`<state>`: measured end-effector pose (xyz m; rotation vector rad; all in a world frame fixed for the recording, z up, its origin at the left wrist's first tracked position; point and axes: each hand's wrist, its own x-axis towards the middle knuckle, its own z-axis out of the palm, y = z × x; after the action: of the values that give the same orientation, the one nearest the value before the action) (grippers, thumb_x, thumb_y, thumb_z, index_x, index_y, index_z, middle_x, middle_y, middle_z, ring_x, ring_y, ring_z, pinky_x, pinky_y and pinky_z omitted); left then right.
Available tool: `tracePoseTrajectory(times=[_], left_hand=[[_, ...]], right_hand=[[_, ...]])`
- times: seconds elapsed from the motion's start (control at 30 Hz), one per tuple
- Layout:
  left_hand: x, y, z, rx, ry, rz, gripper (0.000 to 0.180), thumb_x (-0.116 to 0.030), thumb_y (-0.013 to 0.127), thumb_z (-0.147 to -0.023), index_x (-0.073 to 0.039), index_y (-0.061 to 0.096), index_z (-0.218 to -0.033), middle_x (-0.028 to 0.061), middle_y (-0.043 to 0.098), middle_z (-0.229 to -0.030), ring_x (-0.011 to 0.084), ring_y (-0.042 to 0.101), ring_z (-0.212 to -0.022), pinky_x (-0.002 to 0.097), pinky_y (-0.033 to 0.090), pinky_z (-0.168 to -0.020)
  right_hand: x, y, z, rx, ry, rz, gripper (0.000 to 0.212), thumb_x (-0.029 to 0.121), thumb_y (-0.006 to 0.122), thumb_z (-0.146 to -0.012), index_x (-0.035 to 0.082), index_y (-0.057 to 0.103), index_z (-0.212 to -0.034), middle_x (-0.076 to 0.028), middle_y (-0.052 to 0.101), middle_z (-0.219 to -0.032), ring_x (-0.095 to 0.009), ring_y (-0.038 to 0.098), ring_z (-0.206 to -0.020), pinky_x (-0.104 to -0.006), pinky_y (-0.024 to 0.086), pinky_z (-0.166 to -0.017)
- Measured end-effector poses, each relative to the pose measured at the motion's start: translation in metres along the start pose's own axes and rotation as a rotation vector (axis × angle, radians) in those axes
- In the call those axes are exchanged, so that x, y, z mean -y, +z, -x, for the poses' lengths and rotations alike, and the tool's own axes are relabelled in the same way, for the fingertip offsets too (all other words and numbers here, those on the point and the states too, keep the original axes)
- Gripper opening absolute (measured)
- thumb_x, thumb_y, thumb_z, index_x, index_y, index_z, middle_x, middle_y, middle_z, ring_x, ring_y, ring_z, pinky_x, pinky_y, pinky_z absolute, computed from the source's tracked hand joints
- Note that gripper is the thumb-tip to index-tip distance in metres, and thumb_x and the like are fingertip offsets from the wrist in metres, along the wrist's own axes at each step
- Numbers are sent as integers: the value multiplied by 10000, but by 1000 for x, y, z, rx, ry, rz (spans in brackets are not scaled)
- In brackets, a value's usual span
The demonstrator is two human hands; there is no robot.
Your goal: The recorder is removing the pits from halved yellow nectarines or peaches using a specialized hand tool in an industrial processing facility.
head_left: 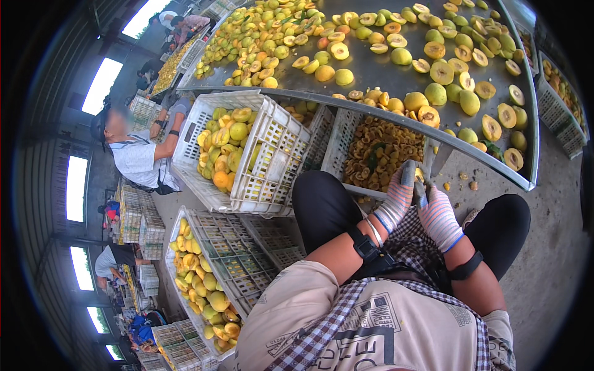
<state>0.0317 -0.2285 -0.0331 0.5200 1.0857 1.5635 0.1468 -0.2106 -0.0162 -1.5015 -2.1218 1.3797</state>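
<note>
Both my hands wear striped, grey-fingered work gloves and meet in front of my knees. My left hand (396,196) has its fingers closed at a small yellow peach piece (420,175). My right hand (440,217) is pressed up against the same piece from the other side, fingers bent inward; whether it holds a tool is hidden. Just beyond the hands sits a light crate (336,143) filled with brownish, shrivelled-looking fruit scraps (378,146). Above it slopes the metal table (371,71), strewn with whole and halved yellow-green peaches (442,73).
A tilted white crate (266,167) of peaches stands left of my knee. Another crate of peaches (207,290) lies nearer, at my left side. More crates (560,105) stand at the far right. A co-worker (139,151) sits beyond the left crates. Scraps (473,185) dot the floor.
</note>
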Motion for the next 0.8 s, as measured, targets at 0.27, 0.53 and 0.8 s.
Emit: tracePoseTrajectory(times=[0.27, 0.53, 0.8], left_hand=[[0, 10, -9, 75, 225, -304, 237, -264, 523, -924, -44, 592, -979, 40, 620, -884, 111, 570, -795, 259, 471, -727], [-25, 16, 9, 79, 129, -281, 480, -476, 359, -940, -46, 571, -965, 76, 605, -879, 181, 567, -820, 317, 462, -788], [-26, 18, 7, 99, 32, -254, 511, -518, 370, -932, -49, 564, -989, 63, 597, -856, 165, 554, -799, 311, 460, -781]], right_hand=[[2, -11, 2, -218, -170, -245, 262, 149, 486, -865, -20, 540, -1057, -245, 620, -856, -410, 601, -856, -437, 482, -711], [21, -15, 11, -180, -202, 93, 343, 275, 499, -880, -60, 526, -949, -229, 600, -663, -388, 607, -646, -446, 490, -580], [35, -29, 24, -107, -103, 138, 380, 315, 498, -883, -56, 525, -961, -208, 615, -670, -379, 615, -651, -445, 499, -597]])
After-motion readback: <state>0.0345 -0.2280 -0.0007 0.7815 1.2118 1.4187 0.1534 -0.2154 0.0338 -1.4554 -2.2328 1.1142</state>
